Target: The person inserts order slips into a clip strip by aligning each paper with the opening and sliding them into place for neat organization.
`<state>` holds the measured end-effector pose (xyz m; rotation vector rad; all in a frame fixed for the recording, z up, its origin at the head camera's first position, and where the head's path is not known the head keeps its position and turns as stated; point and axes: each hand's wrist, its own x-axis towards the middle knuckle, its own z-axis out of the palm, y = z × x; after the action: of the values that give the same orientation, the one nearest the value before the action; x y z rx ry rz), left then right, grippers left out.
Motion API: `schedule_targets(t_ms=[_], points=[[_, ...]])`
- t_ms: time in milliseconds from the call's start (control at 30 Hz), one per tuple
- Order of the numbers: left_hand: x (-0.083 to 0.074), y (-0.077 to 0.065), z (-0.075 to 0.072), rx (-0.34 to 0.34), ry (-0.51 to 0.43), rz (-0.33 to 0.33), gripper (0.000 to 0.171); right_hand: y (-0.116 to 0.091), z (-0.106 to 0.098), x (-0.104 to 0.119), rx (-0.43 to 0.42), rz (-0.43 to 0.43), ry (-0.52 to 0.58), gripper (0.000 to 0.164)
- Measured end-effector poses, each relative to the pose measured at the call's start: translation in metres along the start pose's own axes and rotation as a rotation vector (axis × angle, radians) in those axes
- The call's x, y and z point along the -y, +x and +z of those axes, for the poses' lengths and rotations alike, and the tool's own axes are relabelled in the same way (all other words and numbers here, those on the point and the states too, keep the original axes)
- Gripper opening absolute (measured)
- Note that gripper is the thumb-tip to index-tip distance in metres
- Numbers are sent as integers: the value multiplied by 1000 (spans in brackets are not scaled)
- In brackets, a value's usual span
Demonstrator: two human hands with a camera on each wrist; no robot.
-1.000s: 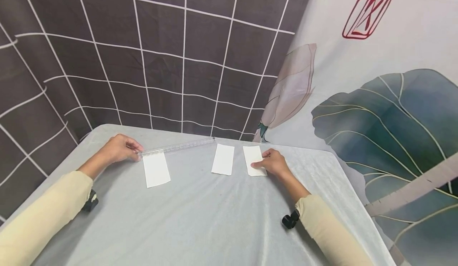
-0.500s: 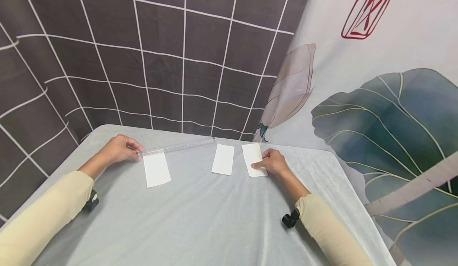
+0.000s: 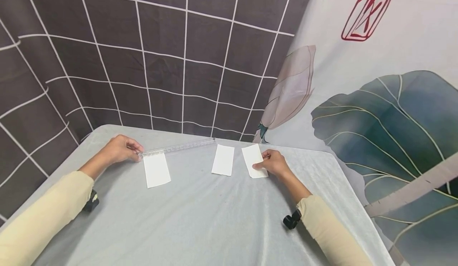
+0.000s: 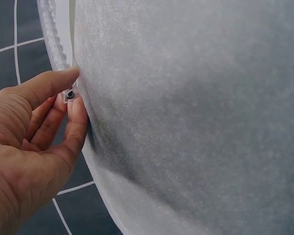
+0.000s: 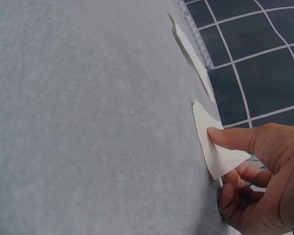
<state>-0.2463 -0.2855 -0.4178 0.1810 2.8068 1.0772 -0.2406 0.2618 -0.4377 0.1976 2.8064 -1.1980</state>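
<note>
My left hand (image 3: 123, 148) pinches the near end of a clear plastic ruler (image 3: 182, 146) between thumb and fingers; in the left wrist view the ruler's end (image 4: 69, 94) shows between the fingertips. The ruler slants toward the table's back edge and crosses the top of a white paper slip (image 3: 156, 171). My right hand (image 3: 273, 162) pinches another white slip of paper (image 3: 253, 159) at its right side, thumb on top and fingers beneath. In the right wrist view this paper slip (image 5: 210, 147) bends slightly under the thumb. Between the hands lies a third white paper slip (image 3: 223, 160).
A pale grey cloth covers the table (image 3: 200, 218). Behind it hangs a dark curtain (image 3: 161, 75) with a white grid; a white curtain with a leaf print (image 3: 393, 127) hangs at the right. Each wrist wears a small black camera (image 3: 292, 219).
The paper slip in my right hand has turned slightly, its top tilting left and its lower edge shifting a little toward me. The left hand, the ruler and the other slips stay put.
</note>
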Motion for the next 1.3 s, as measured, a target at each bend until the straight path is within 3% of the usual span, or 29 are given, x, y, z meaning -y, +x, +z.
schedule_targets(t_ms=[600,1300], points=[[2,0,-1,0,10,2,38,-3,-2,1,-20,-53,45,29],[1,0,0,1,0,-3,37,1,-13,5,-10,-61,60,27]])
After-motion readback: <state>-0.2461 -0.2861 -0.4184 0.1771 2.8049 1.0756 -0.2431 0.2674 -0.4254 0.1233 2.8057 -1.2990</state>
